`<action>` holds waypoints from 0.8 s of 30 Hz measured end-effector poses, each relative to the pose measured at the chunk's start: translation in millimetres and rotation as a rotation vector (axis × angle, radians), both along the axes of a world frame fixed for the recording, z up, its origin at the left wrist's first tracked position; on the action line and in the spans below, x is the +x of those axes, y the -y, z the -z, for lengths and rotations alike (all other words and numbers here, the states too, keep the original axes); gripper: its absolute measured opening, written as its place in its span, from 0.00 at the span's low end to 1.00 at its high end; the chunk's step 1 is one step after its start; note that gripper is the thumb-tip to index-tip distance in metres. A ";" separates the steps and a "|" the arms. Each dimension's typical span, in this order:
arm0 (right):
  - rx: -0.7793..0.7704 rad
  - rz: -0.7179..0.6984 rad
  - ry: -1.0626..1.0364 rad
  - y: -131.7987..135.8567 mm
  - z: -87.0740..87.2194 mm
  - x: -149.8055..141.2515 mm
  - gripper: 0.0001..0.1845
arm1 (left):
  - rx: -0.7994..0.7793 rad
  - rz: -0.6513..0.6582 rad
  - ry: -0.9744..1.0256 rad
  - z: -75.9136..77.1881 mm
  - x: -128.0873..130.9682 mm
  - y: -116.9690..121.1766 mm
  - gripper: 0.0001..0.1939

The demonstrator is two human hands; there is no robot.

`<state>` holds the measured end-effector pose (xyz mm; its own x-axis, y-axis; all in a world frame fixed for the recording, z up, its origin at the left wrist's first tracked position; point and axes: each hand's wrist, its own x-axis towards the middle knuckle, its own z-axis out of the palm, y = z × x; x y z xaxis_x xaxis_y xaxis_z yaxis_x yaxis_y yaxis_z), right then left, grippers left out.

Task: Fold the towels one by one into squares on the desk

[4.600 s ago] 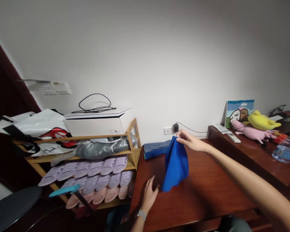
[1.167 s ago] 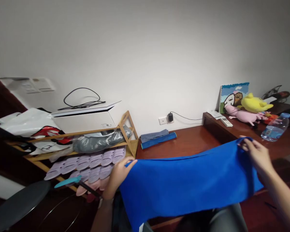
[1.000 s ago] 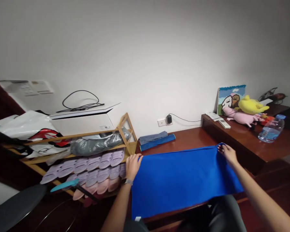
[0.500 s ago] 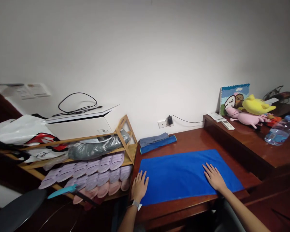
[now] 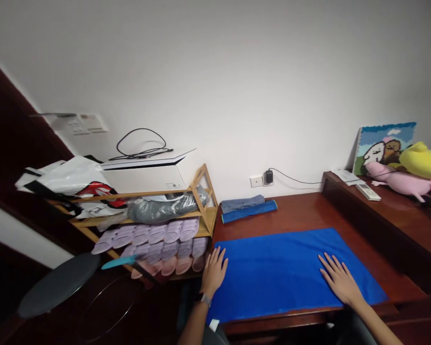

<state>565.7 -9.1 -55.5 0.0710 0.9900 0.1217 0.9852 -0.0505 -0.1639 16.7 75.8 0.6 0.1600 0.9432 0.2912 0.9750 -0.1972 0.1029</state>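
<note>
A bright blue cloth (image 5: pixel 280 268) lies spread flat on the dark red wooden table (image 5: pixel 301 211). My left hand (image 5: pixel 214 270) rests palm down on the cloth's left edge, fingers apart. On the right part of the cloth my right hand (image 5: pixel 339 280) lies flat, fingers spread too. Neither hand holds anything. A small white tag (image 5: pixel 213 325) hangs at the cloth's near left corner, over the table's front edge.
Folded grey and blue cloths (image 5: pixel 249 210) lie at the table's back left, near a wall socket with a charger (image 5: pixel 268 177). A wooden shelf (image 5: pixel 204 201) with slippers (image 5: pixel 158 239) stands left. A raised ledge (image 5: pixel 380 215) on the right carries plush toys (image 5: pixel 405 179) and a remote (image 5: pixel 368 191).
I held the cloth bunched, then stretched it wide between both hands and laid it on the table. Both hands now press flat on it. The camera view has shifted left.
</note>
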 end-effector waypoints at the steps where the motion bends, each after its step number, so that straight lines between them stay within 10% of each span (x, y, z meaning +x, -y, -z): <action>1: -0.001 0.003 -0.003 0.6 -0.3 1.0 0.38 | -0.043 0.012 -0.004 -2.7 2.8 -12.4 0.28; 9: 0.021 0.062 -0.006 -21.7 -37.3 -5.1 0.33 | -0.141 0.009 -0.016 16.7 4.6 -54.6 0.30; 14: 0.016 -0.236 -0.116 -87.3 -87.9 -140.1 0.33 | -0.115 0.017 0.005 23.0 1.8 -54.8 0.31; 19: -0.112 -0.521 -0.244 -128.4 -85.7 -270.2 0.34 | -0.119 0.009 0.008 22.8 1.7 -58.3 0.32; 24: -0.132 -0.432 -0.207 -138.4 -61.1 -212.6 0.36 | -0.108 -0.009 -0.006 29.3 -0.8 -65.0 0.34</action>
<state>353.1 129.3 5.6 -0.3394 0.9404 0.0201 0.8681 0.3214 -0.3784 15.9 140.9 -28.8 0.1525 0.9704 0.1871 0.9774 -0.1762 0.1171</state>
